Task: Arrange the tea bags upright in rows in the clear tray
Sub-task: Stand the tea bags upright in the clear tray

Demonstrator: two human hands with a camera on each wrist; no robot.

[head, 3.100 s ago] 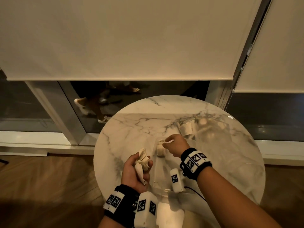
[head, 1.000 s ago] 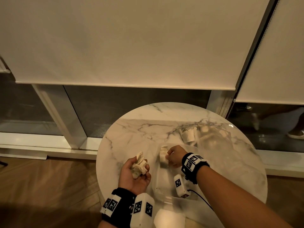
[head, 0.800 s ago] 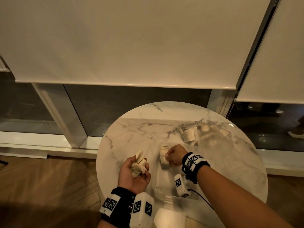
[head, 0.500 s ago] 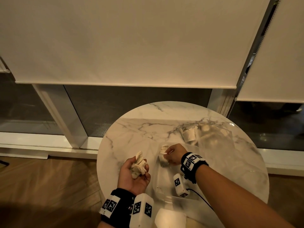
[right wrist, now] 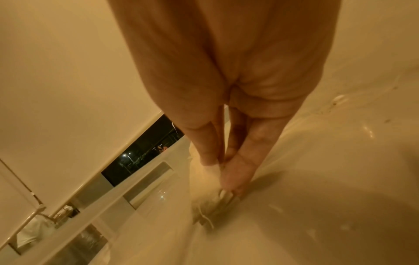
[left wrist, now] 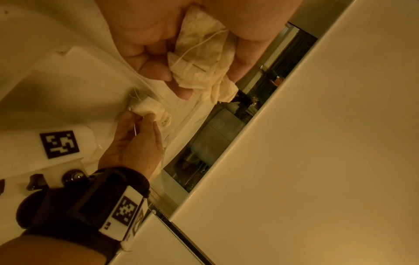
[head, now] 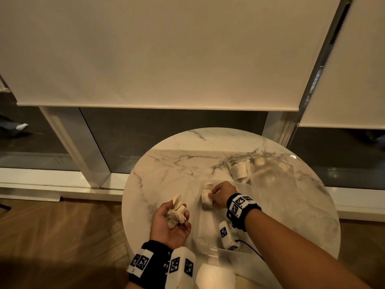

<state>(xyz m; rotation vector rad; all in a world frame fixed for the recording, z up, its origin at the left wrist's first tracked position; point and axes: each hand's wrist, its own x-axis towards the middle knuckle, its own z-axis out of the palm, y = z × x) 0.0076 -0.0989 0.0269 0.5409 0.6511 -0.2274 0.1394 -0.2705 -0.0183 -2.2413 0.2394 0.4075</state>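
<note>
A clear tray point(head: 208, 244) lies on the round marble table point(head: 166, 170), in front of me. My right hand point(head: 218, 193) reaches into the tray's far left corner and pinches a pale tea bag point(head: 206, 196) that stands against the left wall; the pinch point(left wrist: 141, 116) shows in the left wrist view, and the tea bag point(right wrist: 204, 181) appears under the fingertips point(right wrist: 231, 179) in the right wrist view. My left hand point(head: 173, 221) hovers left of the tray, palm up, fingers curled round a bunch of tea bags point(head: 177, 210), with their strings visible on the bunch point(left wrist: 201, 59).
A clear bag point(head: 264, 174) holding more tea bags point(head: 239, 171) lies at the back right of the table. The tray lid or a white sheet point(head: 214, 276) sits at the table's near edge. Wooden floor and a window with blinds surround the table.
My right hand has shifted slightly within the tray's far left corner, still pinching the same tea bag. The left hand has stayed put with its bunch.
</note>
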